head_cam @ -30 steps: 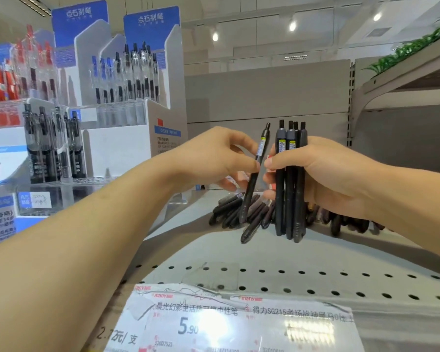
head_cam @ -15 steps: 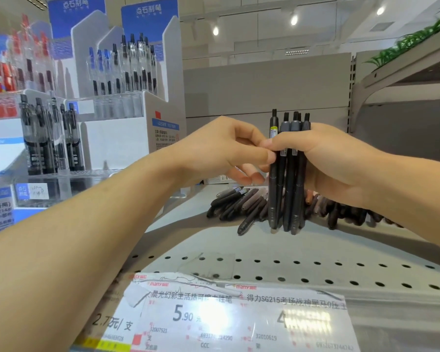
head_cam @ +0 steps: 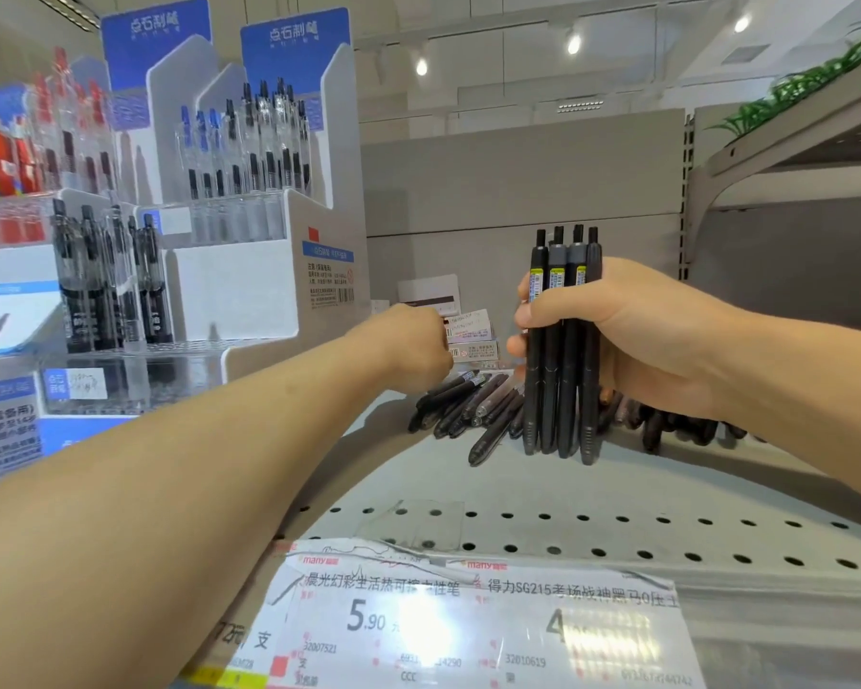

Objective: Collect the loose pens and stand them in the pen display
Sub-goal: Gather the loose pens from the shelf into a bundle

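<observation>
Our right hand [head_cam: 632, 335] clamped round an upright bundle of black pens [head_cam: 562, 340], held above the shelf [head_cam: 617, 494] | our left hand [head_cam: 413, 350] reaching down at the loose pens [head_cam: 473, 405] lying piled on the shelf, fingers hidden, so we cannot tell its grip | pen display [head_cam: 249, 271] stands to the left, pens upright in it

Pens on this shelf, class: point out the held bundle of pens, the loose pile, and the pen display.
Bundle of pens [head_cam: 562, 390], head view: on the barrels below the fist.
Loose pile [head_cam: 468, 405], head view: mid-pile barrels.
Pen display [head_cam: 239, 290], head view: its white front panel.
</observation>
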